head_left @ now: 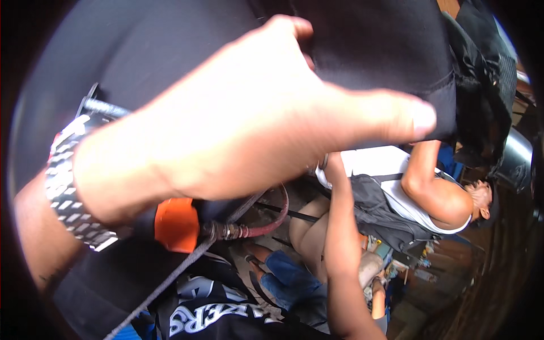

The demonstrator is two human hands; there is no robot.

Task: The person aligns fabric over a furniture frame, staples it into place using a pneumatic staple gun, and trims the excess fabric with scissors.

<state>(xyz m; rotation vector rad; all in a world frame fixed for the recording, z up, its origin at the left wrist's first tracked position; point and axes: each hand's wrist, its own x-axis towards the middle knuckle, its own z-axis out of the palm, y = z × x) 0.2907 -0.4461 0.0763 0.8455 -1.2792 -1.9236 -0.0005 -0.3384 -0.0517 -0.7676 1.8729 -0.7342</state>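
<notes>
My left hand (266,107), with a chequered metal watch (71,187) at its wrist, fills the foreground, slightly blurred. Its back faces me. The thumb stretches right, well apart from the fingers, which bend away at the top and are partly hidden. Behind the hand spreads a large black surface (379,45) with a stitched seam; whether the thumb touches it, I cannot tell. A bare arm (343,255) rises from the lower edge; its hand is mostly covered by mine, and whose arm it is stays unclear. My right hand cannot be made out.
Below my wrist are an orange block-shaped thing (177,224), a grey cord (175,272) and a red hose (263,229) with a metal coupling. Black lettered cloth (226,311) lies at the bottom. A person in a white sleeveless top (385,161) with a dark bag (374,204) appears sideways.
</notes>
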